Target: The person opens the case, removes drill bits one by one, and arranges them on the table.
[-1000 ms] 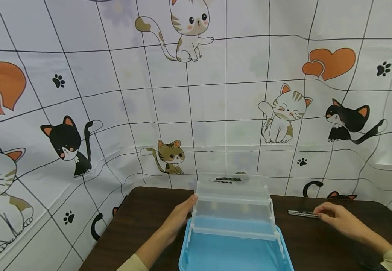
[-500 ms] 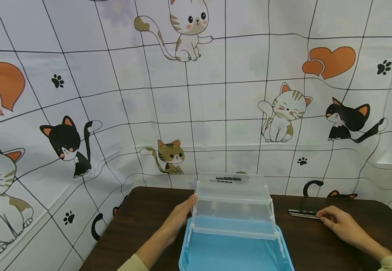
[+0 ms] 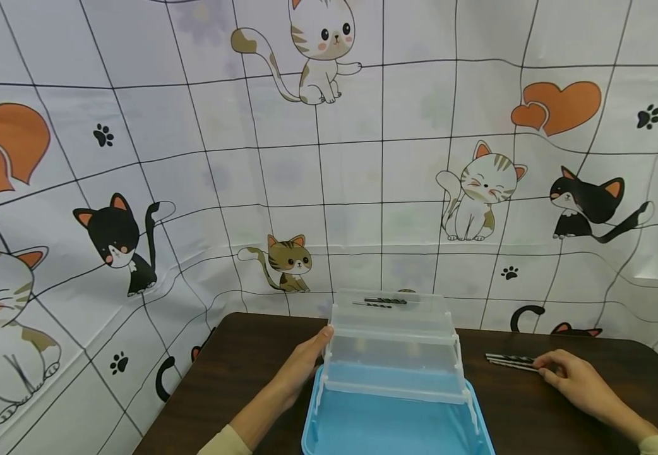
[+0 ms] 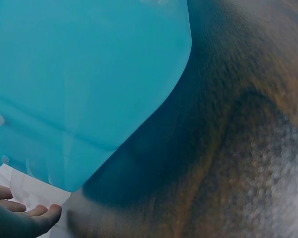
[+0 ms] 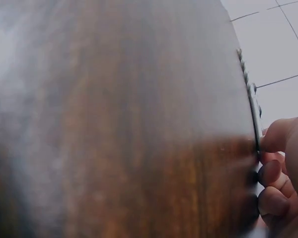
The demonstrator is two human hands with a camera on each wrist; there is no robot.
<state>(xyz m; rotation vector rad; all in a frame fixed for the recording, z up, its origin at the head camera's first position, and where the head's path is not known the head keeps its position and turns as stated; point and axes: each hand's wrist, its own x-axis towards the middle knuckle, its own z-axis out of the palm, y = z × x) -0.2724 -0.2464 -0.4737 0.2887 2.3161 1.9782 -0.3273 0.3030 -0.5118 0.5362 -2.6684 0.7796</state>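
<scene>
A light-blue storage box [image 3: 397,424] with raised clear tiered trays [image 3: 391,354] stands on the dark table. My left hand [image 3: 300,361] grips the left edge of the clear trays; its fingers also show in the left wrist view's lower corner, by the blue box wall [image 4: 89,79]. In the top tray lie dark twist drill bits [image 3: 384,301]. To the right of the box, more drill bits [image 3: 505,359] lie side by side on the tabletop. My right hand [image 3: 573,377] pinches the near end of a drill bit [image 5: 255,111] between thumb and fingers.
The dark wooden table [image 3: 244,354] has rounded far corners. Behind it hangs a white gridded sheet [image 3: 352,177] printed with cats, hearts and paw prints.
My right hand has shifted slightly right and lower, and the drill bits at its fingertips have spread a little apart. The left hand and the box stay as they were.
</scene>
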